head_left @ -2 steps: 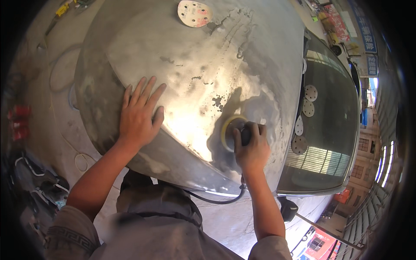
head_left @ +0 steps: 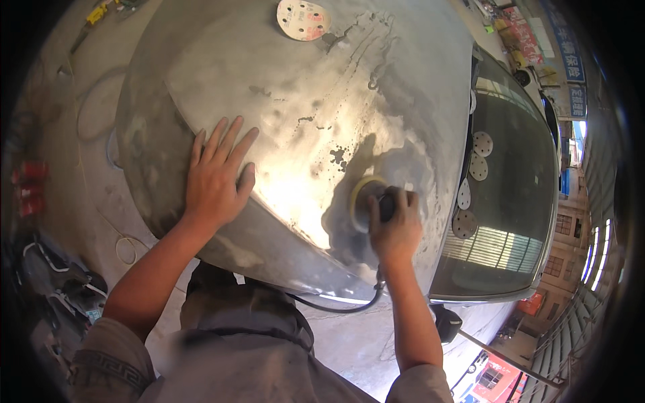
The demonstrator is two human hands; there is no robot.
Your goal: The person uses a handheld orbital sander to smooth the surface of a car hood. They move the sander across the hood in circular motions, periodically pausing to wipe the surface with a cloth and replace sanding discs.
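My right hand (head_left: 398, 228) is wrapped round the dark top of an orbital sander (head_left: 365, 201) with a yellowish round pad. The pad rests against the car hood (head_left: 295, 101), whose paint is patchy grey with bare, shiny areas. A dark hose (head_left: 336, 309) runs from the sander under my wrist and back toward my waist. Flat on the hood near its left front edge lies my left hand (head_left: 218, 176), fingers spread and holding nothing. Farther up the hood sits a loose round sanding disc (head_left: 302, 19) with holes.
Several sanding discs (head_left: 478, 168) lie along the base of the windshield (head_left: 507, 201) at the right. A side mirror (head_left: 447, 324) sticks out near my right elbow. At the lower left stands a dark scooter-like vehicle (head_left: 57, 289), and a red object (head_left: 30, 188) is beyond it.
My right hand has slid slightly to the right with the sander across the hood. The left hand stays in nearly the same place.
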